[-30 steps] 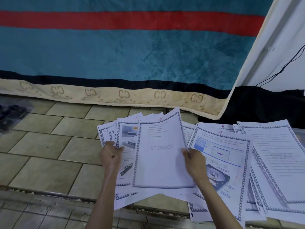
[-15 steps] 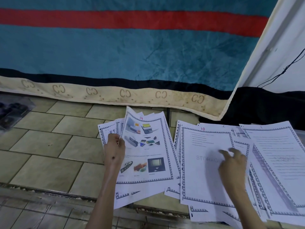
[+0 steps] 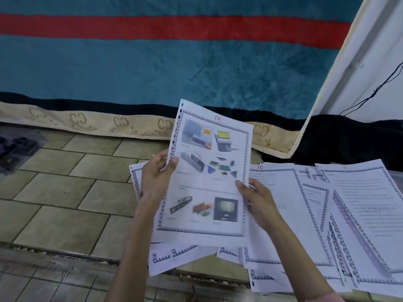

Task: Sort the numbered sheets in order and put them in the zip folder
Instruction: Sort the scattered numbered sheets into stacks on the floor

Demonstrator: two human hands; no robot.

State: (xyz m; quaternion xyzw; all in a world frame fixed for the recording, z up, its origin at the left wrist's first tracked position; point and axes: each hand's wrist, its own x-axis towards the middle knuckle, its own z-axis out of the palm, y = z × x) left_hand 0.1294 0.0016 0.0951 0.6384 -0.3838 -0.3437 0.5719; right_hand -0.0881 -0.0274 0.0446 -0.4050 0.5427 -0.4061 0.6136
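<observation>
We hold sheet 14 (image 3: 207,177) lifted above floor pile (image 3: 174,256): left hand (image 3: 156,177) pinches left edge, right hand (image 3: 259,205) pinches right edge. Sheet 10 (image 3: 281,214) lies flat just right.

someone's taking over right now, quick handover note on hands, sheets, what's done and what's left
Left hand: grips the left edge of sheet 14.
Right hand: grip on its right edge; the sheet is held up off the floor.
Sheet 10 and sheet 1 lie face up to the right among overlapping loose sheets on the tiled floor.
Done: nothing visibly in order.
Left: sort everything, then fill the zip folder, which I cannot make out.
</observation>
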